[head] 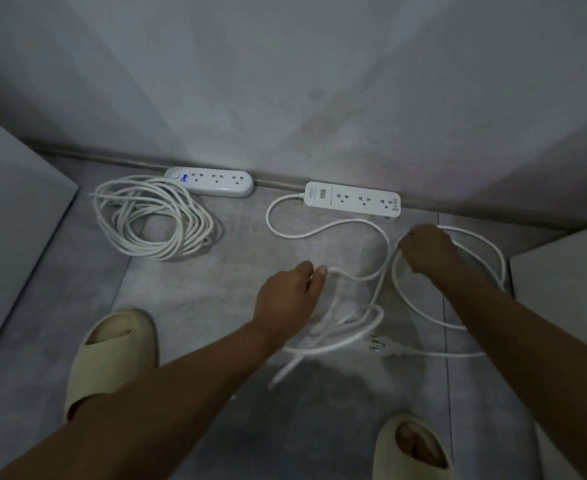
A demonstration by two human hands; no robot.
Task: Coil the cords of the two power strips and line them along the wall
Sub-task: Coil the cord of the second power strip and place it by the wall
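Observation:
Two white power strips lie on the grey floor against the wall. The rounded left power strip (pixel 212 182) has its cord (pixel 153 216) coiled in loose loops just left and in front of it. The squarer right power strip (pixel 352 198) has a long loose cord (pixel 323 229) that snakes across the floor. My left hand (pixel 287 294) pinches a stretch of that cord between thumb and fingers. My right hand (pixel 425 249) is closed on a large loop of the same cord, in front of the strip. The plug (pixel 384 344) rests on the floor between my forearms.
White cabinet sides stand at the far left (pixel 11 216) and far right (pixel 562 278), narrowing the floor space. My feet in beige slippers are at the lower left (pixel 112 355) and lower right (pixel 411 448). The wall's baseboard (pixel 278 180) runs behind both strips.

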